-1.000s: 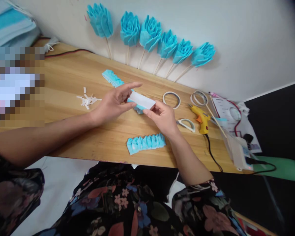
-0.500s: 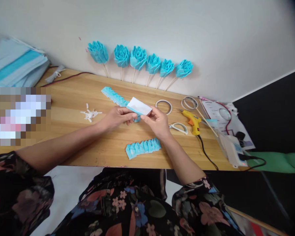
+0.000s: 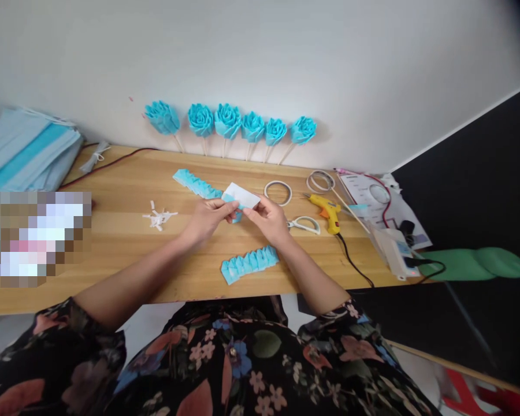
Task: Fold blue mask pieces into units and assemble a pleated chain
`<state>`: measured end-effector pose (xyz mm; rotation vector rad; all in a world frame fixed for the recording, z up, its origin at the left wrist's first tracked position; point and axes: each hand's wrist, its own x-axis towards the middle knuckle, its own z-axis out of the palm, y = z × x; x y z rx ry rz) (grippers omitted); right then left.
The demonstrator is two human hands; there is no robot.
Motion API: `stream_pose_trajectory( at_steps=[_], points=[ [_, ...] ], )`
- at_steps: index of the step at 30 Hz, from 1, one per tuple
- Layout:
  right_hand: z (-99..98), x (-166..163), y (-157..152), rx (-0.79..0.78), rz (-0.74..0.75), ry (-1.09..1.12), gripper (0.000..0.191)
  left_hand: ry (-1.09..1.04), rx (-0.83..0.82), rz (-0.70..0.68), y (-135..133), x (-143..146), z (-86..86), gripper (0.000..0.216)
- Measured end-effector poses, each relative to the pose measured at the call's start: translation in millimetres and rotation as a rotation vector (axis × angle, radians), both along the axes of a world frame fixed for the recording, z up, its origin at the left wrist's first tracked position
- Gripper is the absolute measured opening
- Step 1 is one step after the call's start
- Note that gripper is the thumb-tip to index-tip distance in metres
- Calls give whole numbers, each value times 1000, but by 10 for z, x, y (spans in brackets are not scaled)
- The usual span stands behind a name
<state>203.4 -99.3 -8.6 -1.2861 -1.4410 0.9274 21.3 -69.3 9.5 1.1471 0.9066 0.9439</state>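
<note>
Both hands meet over the middle of the wooden table (image 3: pixel 125 254). Between them is a small folded piece of white and blue fabric (image 3: pixel 244 195), its white face up. My left hand (image 3: pixel 205 219) pinches its left lower edge, thumb on the blue fold. My right hand (image 3: pixel 269 221) grips the right end between thumb and fingers. A pleated blue strip (image 3: pixel 197 184) lies just behind my left hand. Nearer the front edge is a second pleated strip (image 3: pixel 249 264). Scissors (image 3: pixel 305 225) lie beside my right hand, their blades partly hidden by it.
Several blue fabric roses (image 3: pixel 227 121) on sticks lean against the wall. Tape rolls (image 3: pixel 278 193), a yellow glue gun (image 3: pixel 328 214) and a power strip (image 3: pixel 392 251) lie to the right. White scraps (image 3: pixel 158 218) and a stack of blue face masks (image 3: pixel 30 147) are at the left.
My left thumb has shifted up onto the blue fold of the fabric piece. The right hand keeps its grip. The whole view has shifted and tilted slightly.
</note>
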Motion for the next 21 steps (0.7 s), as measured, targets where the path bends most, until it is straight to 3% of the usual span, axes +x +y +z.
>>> stream_pose_trajectory(
  at_steps=[13, 21],
  points=[
    [-30, -10, 29, -24, 42, 26, 49, 137, 62, 15, -14, -72, 53, 28],
    [-93, 10, 64, -1, -2, 10, 54, 17, -22, 22, -33, 19, 46, 25]
  ],
)
